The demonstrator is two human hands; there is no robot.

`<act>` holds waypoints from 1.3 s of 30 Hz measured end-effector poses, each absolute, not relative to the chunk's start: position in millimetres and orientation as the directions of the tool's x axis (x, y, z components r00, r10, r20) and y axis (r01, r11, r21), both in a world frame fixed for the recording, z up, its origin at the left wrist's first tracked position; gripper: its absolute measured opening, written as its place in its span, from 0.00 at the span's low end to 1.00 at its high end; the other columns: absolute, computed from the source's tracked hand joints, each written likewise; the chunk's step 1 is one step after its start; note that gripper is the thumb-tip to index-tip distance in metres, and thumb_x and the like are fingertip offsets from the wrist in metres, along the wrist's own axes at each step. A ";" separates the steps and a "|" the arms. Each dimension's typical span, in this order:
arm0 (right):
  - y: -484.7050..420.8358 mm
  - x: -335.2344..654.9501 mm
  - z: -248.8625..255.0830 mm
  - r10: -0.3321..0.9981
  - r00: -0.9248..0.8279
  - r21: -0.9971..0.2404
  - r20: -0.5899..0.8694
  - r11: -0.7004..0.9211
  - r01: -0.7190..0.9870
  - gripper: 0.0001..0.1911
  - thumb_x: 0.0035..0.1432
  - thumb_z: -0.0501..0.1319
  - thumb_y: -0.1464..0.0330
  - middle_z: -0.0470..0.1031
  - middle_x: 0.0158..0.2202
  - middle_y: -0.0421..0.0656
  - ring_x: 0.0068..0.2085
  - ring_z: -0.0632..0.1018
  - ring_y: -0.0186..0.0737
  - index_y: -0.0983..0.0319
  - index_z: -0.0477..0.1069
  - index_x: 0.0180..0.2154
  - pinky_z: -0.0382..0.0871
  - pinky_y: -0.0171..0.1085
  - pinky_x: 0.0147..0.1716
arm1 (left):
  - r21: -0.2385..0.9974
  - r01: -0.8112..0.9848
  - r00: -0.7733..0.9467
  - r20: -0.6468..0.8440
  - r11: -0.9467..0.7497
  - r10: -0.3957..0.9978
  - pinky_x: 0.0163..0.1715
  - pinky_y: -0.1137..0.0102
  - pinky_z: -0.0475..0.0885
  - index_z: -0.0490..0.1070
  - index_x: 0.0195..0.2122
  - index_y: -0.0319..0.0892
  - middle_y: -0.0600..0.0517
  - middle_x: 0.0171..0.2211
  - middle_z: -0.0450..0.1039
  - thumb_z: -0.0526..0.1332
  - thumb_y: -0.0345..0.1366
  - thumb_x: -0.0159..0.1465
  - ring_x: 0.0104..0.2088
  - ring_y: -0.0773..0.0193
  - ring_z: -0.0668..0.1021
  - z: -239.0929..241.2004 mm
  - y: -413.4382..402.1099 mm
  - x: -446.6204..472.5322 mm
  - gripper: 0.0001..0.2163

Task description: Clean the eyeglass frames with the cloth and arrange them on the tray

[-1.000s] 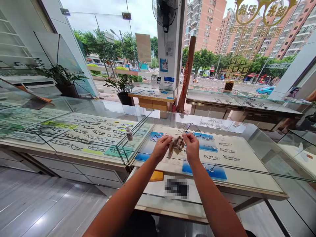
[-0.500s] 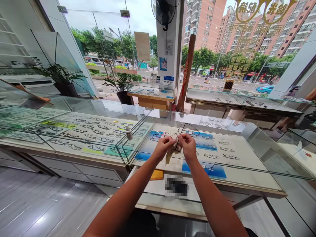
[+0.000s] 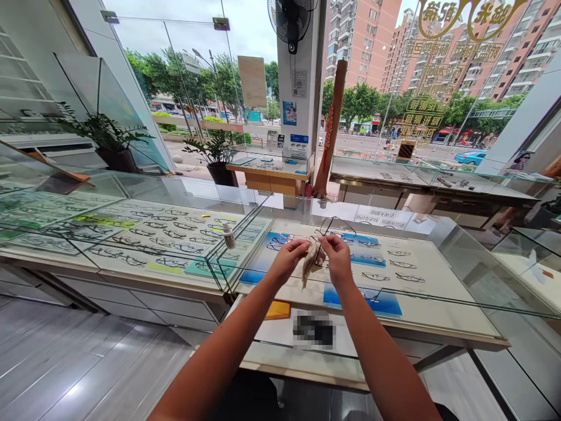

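Note:
Above the glass counter, my left hand (image 3: 290, 257) is closed, pinching a crumpled beige cloth (image 3: 309, 268) that hangs down between the hands. My right hand (image 3: 338, 257) is closed on a pair of dark thin-framed eyeglasses (image 3: 344, 220). One temple of the glasses loops up beyond the right fingers, and part of the frame drops beside the cloth. The cloth lies against the frame; fingers hide the exact contact. On the counter top, left of my hands, stands a small white bottle (image 3: 228, 236).
The glass display case (image 3: 442, 292) holds rows of eyeglasses, some on blue boards (image 3: 363, 300). Below my hands, an open drawer (image 3: 272, 351) contains an orange-yellow case (image 3: 277, 310) and a blurred dark object (image 3: 314, 329). Another glass case (image 3: 144, 278) adjoins on the left.
My left hand has shifted slightly, and the cloth hangs fuller and further right than before. The glasses and my right hand have moved a little to the right.

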State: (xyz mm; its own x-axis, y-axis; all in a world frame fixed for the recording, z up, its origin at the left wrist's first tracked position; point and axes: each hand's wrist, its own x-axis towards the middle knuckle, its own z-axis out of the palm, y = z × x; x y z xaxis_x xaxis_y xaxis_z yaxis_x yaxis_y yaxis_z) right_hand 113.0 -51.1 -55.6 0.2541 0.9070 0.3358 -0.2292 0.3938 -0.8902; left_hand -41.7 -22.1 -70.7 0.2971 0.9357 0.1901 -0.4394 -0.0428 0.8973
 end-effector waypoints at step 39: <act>-47.7 100.4 -70.6 0.964 0.101 -0.925 0.247 0.266 -0.271 0.27 0.48 0.75 0.43 0.70 0.27 0.35 0.25 0.66 0.32 0.57 0.72 0.31 0.62 0.34 0.24 | 0.857 -0.466 0.525 0.068 0.220 0.849 0.31 0.72 0.72 0.79 0.40 0.36 0.51 0.29 0.77 0.78 0.57 0.57 0.27 0.67 0.77 -93.5 -16.7 -32.3 0.27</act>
